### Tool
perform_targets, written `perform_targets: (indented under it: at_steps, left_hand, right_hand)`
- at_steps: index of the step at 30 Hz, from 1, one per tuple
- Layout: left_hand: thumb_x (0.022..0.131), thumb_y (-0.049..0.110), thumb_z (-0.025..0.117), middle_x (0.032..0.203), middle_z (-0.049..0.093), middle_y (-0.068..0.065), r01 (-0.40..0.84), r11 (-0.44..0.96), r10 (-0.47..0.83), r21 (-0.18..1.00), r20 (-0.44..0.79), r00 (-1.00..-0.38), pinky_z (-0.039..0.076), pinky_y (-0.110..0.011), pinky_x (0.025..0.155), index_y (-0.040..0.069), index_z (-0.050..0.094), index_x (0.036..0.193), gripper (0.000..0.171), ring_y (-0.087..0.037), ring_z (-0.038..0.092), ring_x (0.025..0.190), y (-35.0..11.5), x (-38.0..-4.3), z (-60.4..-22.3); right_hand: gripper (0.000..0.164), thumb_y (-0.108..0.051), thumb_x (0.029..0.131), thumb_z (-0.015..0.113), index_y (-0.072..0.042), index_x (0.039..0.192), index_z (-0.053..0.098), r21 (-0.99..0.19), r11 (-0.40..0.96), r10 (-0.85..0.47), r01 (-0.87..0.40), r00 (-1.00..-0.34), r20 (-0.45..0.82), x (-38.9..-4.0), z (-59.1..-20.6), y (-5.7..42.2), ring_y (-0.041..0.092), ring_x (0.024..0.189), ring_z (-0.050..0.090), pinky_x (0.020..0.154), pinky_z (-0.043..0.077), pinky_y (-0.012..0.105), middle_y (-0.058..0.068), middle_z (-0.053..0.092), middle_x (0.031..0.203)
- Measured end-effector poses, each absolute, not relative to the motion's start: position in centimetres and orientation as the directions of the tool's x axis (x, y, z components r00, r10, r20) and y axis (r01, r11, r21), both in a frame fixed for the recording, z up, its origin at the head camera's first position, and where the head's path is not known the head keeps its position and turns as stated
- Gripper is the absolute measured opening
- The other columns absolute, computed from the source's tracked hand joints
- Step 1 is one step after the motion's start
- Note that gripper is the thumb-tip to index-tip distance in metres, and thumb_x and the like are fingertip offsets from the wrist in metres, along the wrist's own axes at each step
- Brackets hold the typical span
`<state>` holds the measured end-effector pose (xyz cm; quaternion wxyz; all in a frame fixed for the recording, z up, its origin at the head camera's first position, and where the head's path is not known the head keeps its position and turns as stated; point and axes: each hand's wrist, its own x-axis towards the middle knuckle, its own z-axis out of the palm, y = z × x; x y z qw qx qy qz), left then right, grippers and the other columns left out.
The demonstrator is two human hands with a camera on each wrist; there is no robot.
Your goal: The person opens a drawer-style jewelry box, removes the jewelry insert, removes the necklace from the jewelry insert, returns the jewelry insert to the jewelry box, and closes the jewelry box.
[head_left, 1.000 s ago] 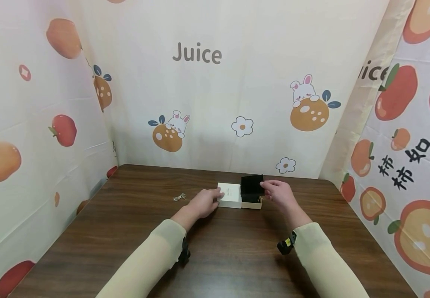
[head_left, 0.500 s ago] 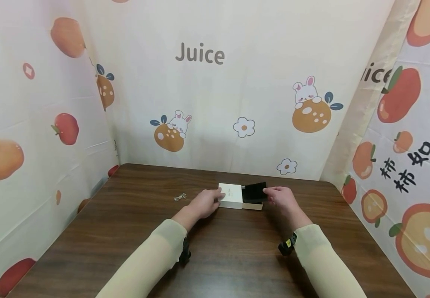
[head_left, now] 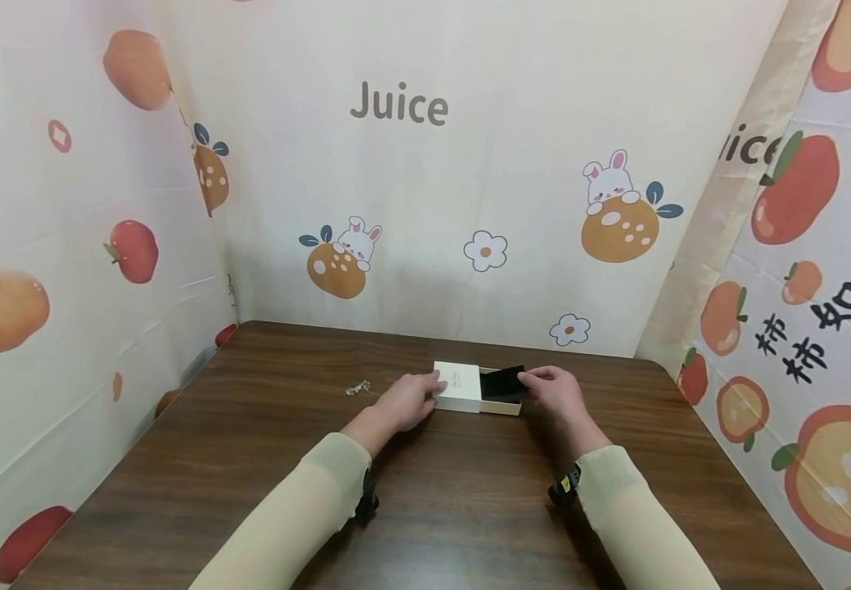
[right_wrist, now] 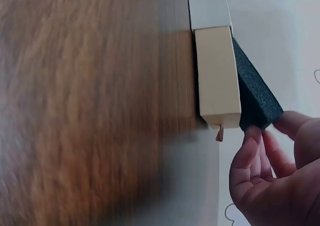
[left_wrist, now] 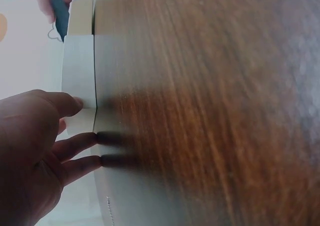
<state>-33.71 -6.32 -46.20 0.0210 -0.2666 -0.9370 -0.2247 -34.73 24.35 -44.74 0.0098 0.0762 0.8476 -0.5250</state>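
A small white drawer-style box (head_left: 458, 382) sits toward the back of the table, its cream inner tray (head_left: 501, 407) pulled out to the right. My left hand (head_left: 405, 400) holds the sleeve's left end; in the left wrist view the thumb lies on its front face. A black foam pad (head_left: 502, 383) tilts over the tray, its right edge raised. My right hand (head_left: 556, 392) pinches that edge between thumb and fingers, as the right wrist view shows at the pad (right_wrist: 255, 88). The tray's inside is mostly hidden under the pad.
A silver chain (head_left: 358, 388) lies on the wooden table (head_left: 432, 508) left of my left hand. A short ribbon tab (right_wrist: 220, 133) sticks out of the tray's end. Printed fabric curtains (head_left: 425, 188) stand behind the table and at both sides.
The black pad has gone from nearly upright to a low tilt over the tray, my right hand lowering with it and moving slightly right. The left hand stays on the box.
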Motion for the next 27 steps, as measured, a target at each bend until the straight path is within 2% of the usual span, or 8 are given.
perform_targets:
  at_steps: [2,4,11,17,20,27]
  left_hand:
    - [0.107,0.004,0.067,0.163,0.057,-0.02,0.509,0.757,0.49,0.409,0.16,-0.857,0.055,-0.047,0.118,0.007,0.072,0.144,0.038,-0.035,0.062,0.146,-6.3,-33.7,-46.2]
    - [0.107,0.004,0.067,0.163,0.057,-0.02,0.511,0.757,0.49,0.407,0.163,-0.856,0.056,-0.047,0.117,0.007,0.072,0.144,0.038,-0.035,0.062,0.146,-6.3,-33.7,-46.3]
    - [0.108,0.005,0.066,0.163,0.056,-0.02,0.506,0.759,0.485,0.41,0.162,-0.859,0.056,-0.046,0.117,0.009,0.071,0.145,0.038,-0.035,0.062,0.146,-6.3,-33.7,-46.3]
    - [0.108,0.005,0.065,0.164,0.056,-0.02,0.505,0.751,0.485,0.426,0.164,-0.859,0.055,-0.046,0.118,0.009,0.071,0.146,0.038,-0.034,0.061,0.147,-6.4,-33.7,-46.4]
    - [0.108,0.005,0.066,0.163,0.057,-0.02,0.51,0.749,0.487,0.424,0.169,-0.857,0.056,-0.046,0.117,0.009,0.072,0.145,0.037,-0.034,0.062,0.146,-6.4,-33.6,-46.4]
    - [0.107,0.005,0.066,0.162,0.057,-0.021,0.516,0.748,0.491,0.417,0.176,-0.853,0.055,-0.046,0.118,0.008,0.072,0.144,0.038,-0.035,0.062,0.146,-6.5,-33.6,-46.3]
  right_hand:
    - [0.04,-0.034,0.108,0.071,-0.002,0.133,0.071,-0.892,0.433,0.103,0.127,-0.991,-0.09,-34.8,-44.8,24.2,0.024,0.098,0.068,0.081,0.056,0.027,0.018,0.071,0.125]
    - [0.04,-0.033,0.108,0.072,-0.002,0.133,0.073,-0.896,0.429,0.093,0.118,-0.992,-0.086,-34.7,-44.8,23.9,0.024,0.101,0.069,0.082,0.057,0.026,0.018,0.072,0.128]
    - [0.035,-0.027,0.108,0.071,-0.003,0.133,0.073,-0.889,0.443,0.056,0.121,-0.993,-0.107,-34.4,-44.9,23.5,0.023,0.094,0.062,0.076,0.053,0.028,0.011,0.072,0.109]
    - [0.037,-0.021,0.108,0.071,0.0,0.137,0.068,-0.871,0.478,0.031,0.117,-0.993,-0.116,-34.6,-45.3,23.4,0.024,0.096,0.061,0.073,0.051,0.028,0.019,0.073,0.124]
    - [0.033,-0.018,0.107,0.071,-0.002,0.136,0.069,-0.871,0.479,0.029,0.111,-0.993,-0.11,-34.6,-45.5,23.4,0.023,0.095,0.061,0.073,0.051,0.028,0.02,0.073,0.126]
    - [0.032,-0.02,0.109,0.064,-0.004,0.133,0.077,-0.777,0.629,-0.058,0.031,-0.995,-0.086,-34.9,-45.9,23.6,0.022,0.084,0.059,0.071,0.05,0.031,0.018,0.072,0.122]
